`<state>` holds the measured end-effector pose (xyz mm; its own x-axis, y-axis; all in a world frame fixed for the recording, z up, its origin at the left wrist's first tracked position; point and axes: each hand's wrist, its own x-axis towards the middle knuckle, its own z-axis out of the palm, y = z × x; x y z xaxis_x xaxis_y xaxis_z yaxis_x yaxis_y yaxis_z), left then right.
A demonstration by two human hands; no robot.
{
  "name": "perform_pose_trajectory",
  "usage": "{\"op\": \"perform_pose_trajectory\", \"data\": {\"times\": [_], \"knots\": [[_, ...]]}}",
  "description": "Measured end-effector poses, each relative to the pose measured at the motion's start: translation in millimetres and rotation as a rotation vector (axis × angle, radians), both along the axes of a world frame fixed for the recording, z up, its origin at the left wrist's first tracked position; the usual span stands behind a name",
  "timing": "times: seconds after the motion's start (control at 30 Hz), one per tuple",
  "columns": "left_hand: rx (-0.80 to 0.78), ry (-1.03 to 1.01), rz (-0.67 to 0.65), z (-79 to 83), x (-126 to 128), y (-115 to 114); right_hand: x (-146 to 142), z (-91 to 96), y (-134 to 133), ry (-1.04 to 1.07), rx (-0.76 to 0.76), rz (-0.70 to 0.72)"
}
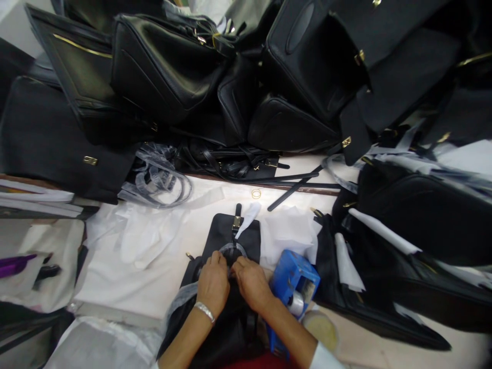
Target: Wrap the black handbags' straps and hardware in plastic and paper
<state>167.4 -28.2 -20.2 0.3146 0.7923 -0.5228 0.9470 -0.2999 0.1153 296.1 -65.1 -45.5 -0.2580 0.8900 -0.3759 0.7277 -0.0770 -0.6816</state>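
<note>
A black leather bag (223, 328) lies in front of me, its flap (219, 233) turned away from me. On the flap are a gold clasp (237, 222) and a small strap end. A white paper strip (249, 218) sticks out beside the clasp. A plastic-wrapped handle loop (233, 249) arches just beyond my fingertips. My left hand (213, 282), with a silver bracelet on its wrist, is closed with bent fingers at the bag's top. Close beside it, my right hand (251, 282) is closed too, thumb and fingers pinched on the bag. The exact part between the fingertips is hidden.
Black bags (165, 66) are piled along the back; more bags (384, 266) lie at the right. A blue box-like holder (294, 279) stands by my right forearm. White paper (288, 228), plastic wrap (161, 182), loose straps (292, 192) and a yellow ring (255, 193) lie around.
</note>
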Motion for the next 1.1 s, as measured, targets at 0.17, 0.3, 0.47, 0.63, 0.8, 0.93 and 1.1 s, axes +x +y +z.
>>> {"op": "perform_pose_trajectory", "data": {"times": [0.17, 0.3, 0.47, 0.63, 0.8, 0.93, 1.1], "knots": [[-0.005, -0.034, 0.053, -9.7, 4, -2, 4, 1.8, 0, 0.079, -0.035, -0.029], [-0.026, -0.102, 0.124, -13.2, -2, 0, 7, 9.9, 3, 0.135, -0.007, 0.032], [-0.067, -0.241, 0.241, -16.5, -16, 3, -6, 23.7, 8, 0.149, 0.065, 0.006], [-0.123, -0.364, 0.407, -28.4, -28, 4, -31, 12.1, -5, 0.355, 0.106, -0.017], [-0.185, -0.535, 0.542, -31.1, -35, 3, -39, -7.3, -16, 0.338, 0.150, 0.041], [-0.294, -0.714, 0.617, -20.4, -46, 1, -38, -11.6, -18, 0.333, 0.221, 0.157], [-0.436, -0.830, 0.817, -13.5, -60, -4, -37, -8.5, -19, 0.299, 0.275, 0.250]]}}
